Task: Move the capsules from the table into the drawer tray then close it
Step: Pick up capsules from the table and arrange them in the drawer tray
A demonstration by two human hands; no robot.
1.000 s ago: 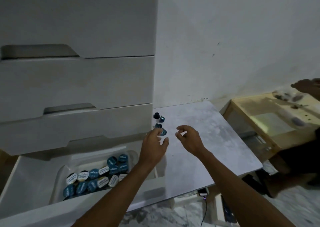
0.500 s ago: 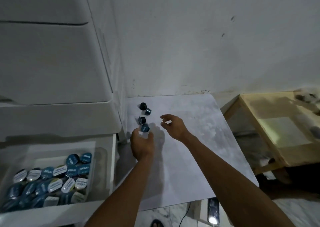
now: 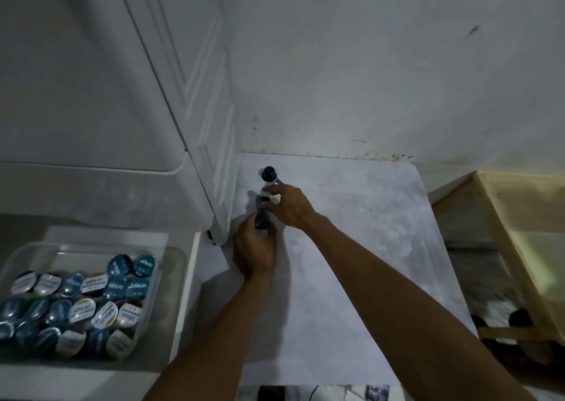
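- The left hand (image 3: 253,249) has its fingers curled up round one capsule (image 3: 262,220) and pinches it at the fingertips, close to the left edge of the tabletop (image 3: 351,247).
- The right hand (image 3: 290,206) sets its forefinger and thumb on either side of a second capsule (image 3: 260,200), just behind the first. Whether they already press on it cannot be told.
- A third capsule (image 3: 277,182) lies partly hidden behind the right forefinger. It is just beside the rear capsule (image 3: 269,172), which stands dark end up near the rear left corner.
- Count at the tabletop: four capsules, one in the left hand and three toward the rear left corner.
- The tray (image 3: 171,255) is clear plastic and sits in the open drawer (image 3: 187,281), beyond the tabletop's left edge.
- Count in the tray: roughly twenty stored capsules (image 3: 81,309), lids up, some blue and some white. Blur prevents an exact figure.
- Handling, as a judgement: each capsule looks light and stiff, a small tapered cup with a thin lid.
- The smooth sides may slip and a dropped capsule would likely roll.
- The safest hold is probably across the side wall or the rim, between thumb and forefinger, keeping off the lid.
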